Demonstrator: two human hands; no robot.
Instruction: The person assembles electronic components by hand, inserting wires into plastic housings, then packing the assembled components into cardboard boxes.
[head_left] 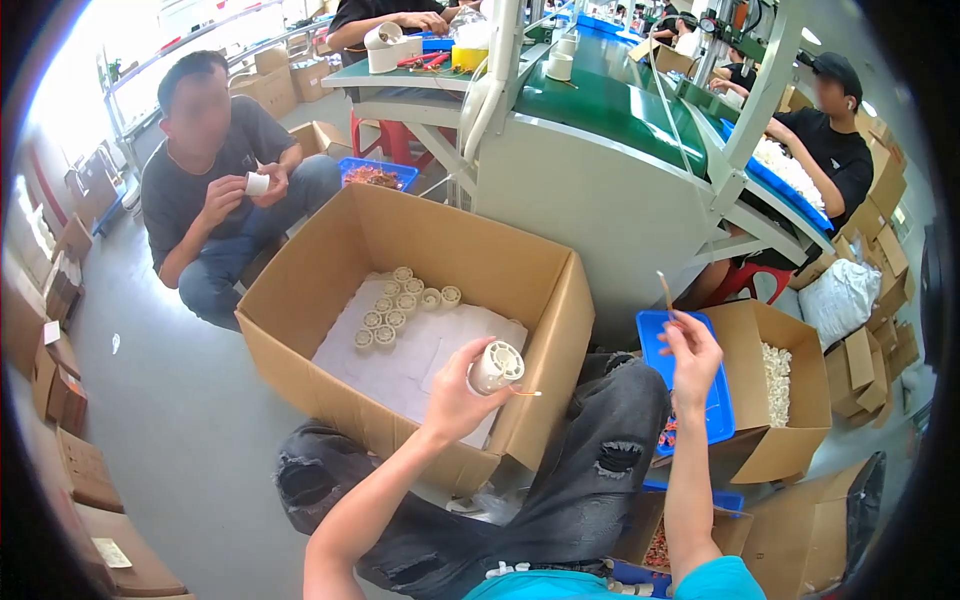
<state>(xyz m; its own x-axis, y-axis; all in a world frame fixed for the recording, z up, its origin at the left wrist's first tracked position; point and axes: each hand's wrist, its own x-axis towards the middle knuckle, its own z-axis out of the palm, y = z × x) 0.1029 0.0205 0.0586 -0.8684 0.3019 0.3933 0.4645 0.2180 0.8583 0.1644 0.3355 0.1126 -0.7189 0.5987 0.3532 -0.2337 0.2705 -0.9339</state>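
Co-worker: a seated person in a dark shirt (215, 150), upper left of the frame, holding a small white cylinder (257, 184) in both hands.
Big carton: an open cardboard box (300, 378), left of centre, with a pale sheet (400, 345) on its bottom.
Grouped parts: cream round parts with slotted tops (395, 312) standing close together on the sheet.
Left hand: at the centre, the person's left hand (462, 395) grips a cream cylinder (497, 368) over the carton, slotted end showing; a short wire (527, 393) sticks out beside it.
Right hand: right of centre, the person's right hand (690, 350) pinches a thin brownish strip (665, 292) pointing upward.
Blue tray: a shallow tray (718, 405), just behind the right hand.
Small carton: an open box (800, 400) at right, holding white pieces (776, 385).
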